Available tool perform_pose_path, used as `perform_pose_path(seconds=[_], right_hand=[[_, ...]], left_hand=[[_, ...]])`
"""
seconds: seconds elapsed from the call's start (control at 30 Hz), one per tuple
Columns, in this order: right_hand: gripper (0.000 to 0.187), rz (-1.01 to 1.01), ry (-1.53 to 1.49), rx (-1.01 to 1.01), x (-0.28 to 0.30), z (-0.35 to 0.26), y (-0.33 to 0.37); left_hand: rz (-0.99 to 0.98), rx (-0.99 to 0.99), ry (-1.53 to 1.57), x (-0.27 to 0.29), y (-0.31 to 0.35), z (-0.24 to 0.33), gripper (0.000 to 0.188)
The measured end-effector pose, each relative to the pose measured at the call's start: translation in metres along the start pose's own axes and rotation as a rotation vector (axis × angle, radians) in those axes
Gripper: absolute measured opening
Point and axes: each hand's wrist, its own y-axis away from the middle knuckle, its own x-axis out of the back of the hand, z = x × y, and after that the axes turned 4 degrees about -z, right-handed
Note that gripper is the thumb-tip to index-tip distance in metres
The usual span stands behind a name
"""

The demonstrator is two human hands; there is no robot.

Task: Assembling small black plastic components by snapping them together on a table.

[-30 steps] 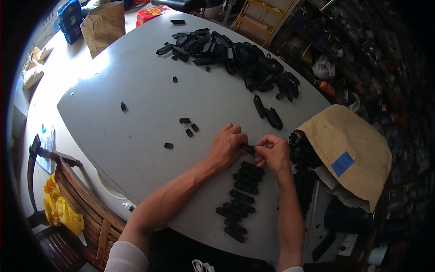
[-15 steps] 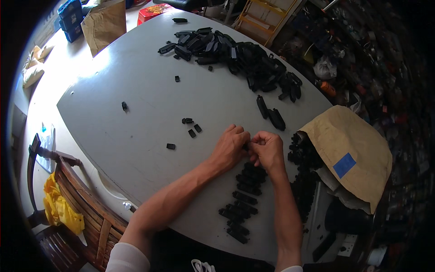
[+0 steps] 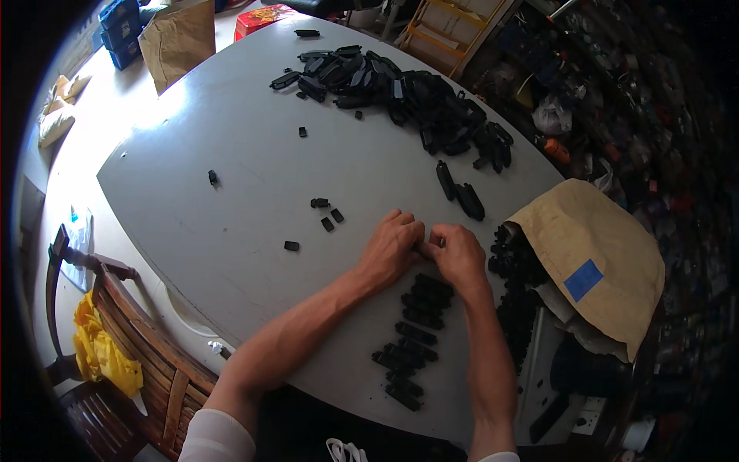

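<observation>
Above the middle of the table [image 3: 254, 169], my left hand [image 3: 392, 242] and my right hand [image 3: 460, 252] meet at the fingertips. Both are closed in a pinch, and whatever lies between them is almost wholly covered by the fingers. Just below the hands, several long black plastic parts [image 3: 416, 333] lie side by side in a column running toward me. Beyond my right hand are two long, curved black pieces [image 3: 468, 202]. A few small black blocks [image 3: 327, 224] are scattered left of my left hand.
A large heap of black plastic pieces [image 3: 416, 96] spreads along the far edge. On the right, a brown paper bag [image 3: 604, 239] lies tipped beside a pile of small black parts [image 3: 512, 266]. A wooden chair [image 3: 146, 339] with a yellow bag [image 3: 104, 350] stands at lower left.
My right hand has turned slightly and shifted a little right, its fingers curling closer to my left hand. The loose pieces keep their places on the table.
</observation>
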Motion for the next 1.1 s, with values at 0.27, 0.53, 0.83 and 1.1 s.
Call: perform_pose_path(seconds=[0.27, 0.53, 0.83, 1.1], right_hand=[[0.02, -0.003, 0.066, 0.091, -0.005, 0.018, -0.008], [0.012, 0.132, -0.394, -0.053, 0.052, 0.097, 0.039], [0.008, 0.402, 0.026, 0.034, 0.033, 0.115, 0.045], [0.023, 0.439, 0.365, -0.107, 0.006, 0.094, 0.03]], left_hand=[[-0.009, 0.001, 0.026, 0.001, -0.002, 0.005, 0.03], [-0.111, 0.038, -0.053, 0.011, -0.003, 0.014, 0.031], [-0.139, 0.047, -0.083, 0.009, -0.004, 0.014, 0.031], [-0.127, 0.04, -0.08, 0.01, -0.004, 0.015, 0.031]])
